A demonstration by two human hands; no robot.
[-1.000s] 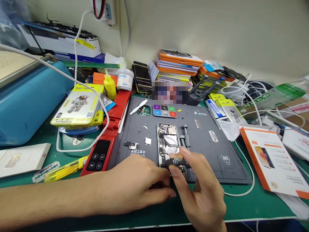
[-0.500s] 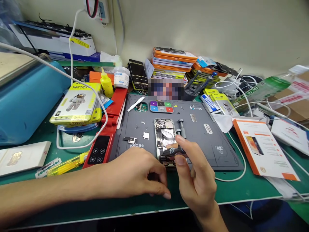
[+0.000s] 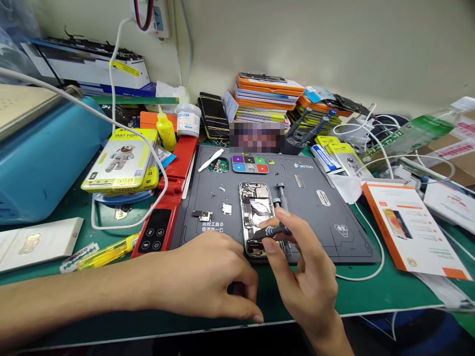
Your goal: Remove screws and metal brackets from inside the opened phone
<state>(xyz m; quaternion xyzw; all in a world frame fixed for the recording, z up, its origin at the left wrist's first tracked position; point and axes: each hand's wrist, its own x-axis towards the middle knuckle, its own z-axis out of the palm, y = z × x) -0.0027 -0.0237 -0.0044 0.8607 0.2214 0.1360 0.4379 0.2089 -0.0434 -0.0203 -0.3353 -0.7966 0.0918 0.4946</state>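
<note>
Bright, even light, darkness below the bench (image 3: pixel 371 296), stretched edges, a pixelated patch (image 3: pixel 256 138); phone (image 3: pixel 257 217) detail perhaps soft

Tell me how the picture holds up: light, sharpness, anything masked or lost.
All in the head view: light is fairly even over the mat, but below the bench it falls nearly black; a pixelated patch masks an area before the stacked boxes; the screwdriver in the right hand looks fairly sharp, while fine print on the orange-edged box is unreadable.

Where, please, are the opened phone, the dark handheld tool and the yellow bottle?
Opened phone (image 3: pixel 257 208), head view, its exposed interior.
Dark handheld tool (image 3: pixel 274 231), head view, its ringed grip.
Yellow bottle (image 3: pixel 166 134), head view, its body.
</note>
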